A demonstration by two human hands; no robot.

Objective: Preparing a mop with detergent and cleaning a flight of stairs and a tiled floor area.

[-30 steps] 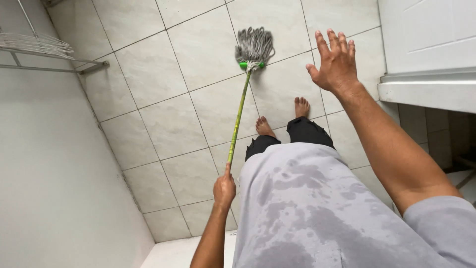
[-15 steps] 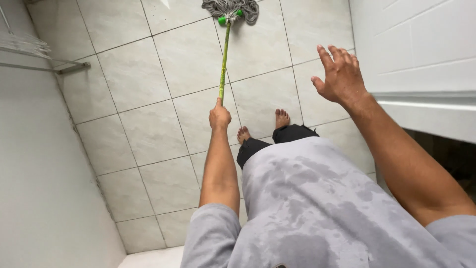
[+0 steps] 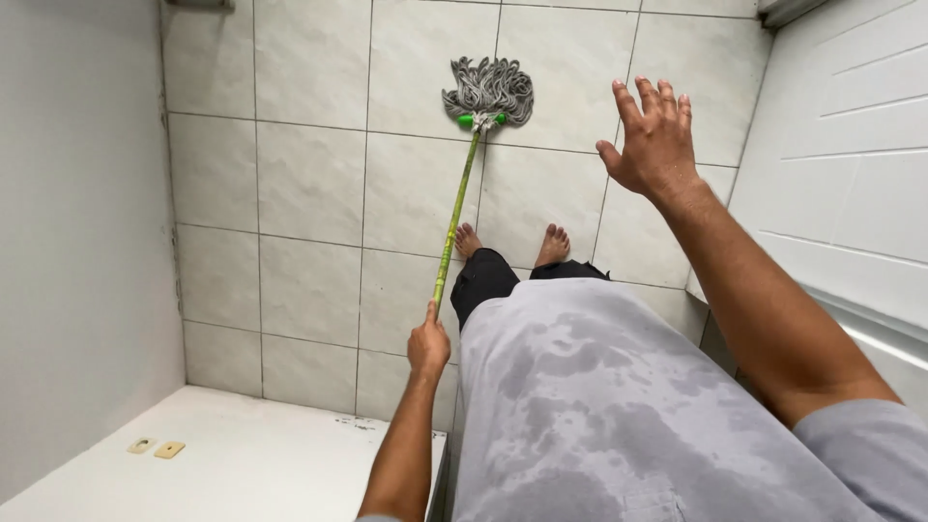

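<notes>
Pale grey glazed floor tiles (image 3: 309, 184), square, split by thin dark grout lines. Resting on them, a mop (image 3: 462, 184): thin straight handle, yellow-green and glossy, ending in a bright green plastic collar and a fanned head (image 3: 488, 89) of grey twisted cotton strands.

Left hand (image 3: 428, 346) clenched around the near end of the handle, thumb laid along the shaft. Long axis of the mop running from that fist up and away, tilted slightly rightward, head pointing to the far tiles ahead of two bare feet (image 3: 510, 242). Head well apart from the fist, flat on the floor.

Right hand (image 3: 655, 135) released, fingers spread, palm down, raised in the air to the right of the mop head, touching nothing.

Grey shirt (image 3: 599, 406), soft knit, blotched with darker wet patches. Smooth white panelled surface (image 3: 851, 174) at right; plain white wall (image 3: 77, 242) at left; a flat white ledge (image 3: 242, 464) below it.
</notes>
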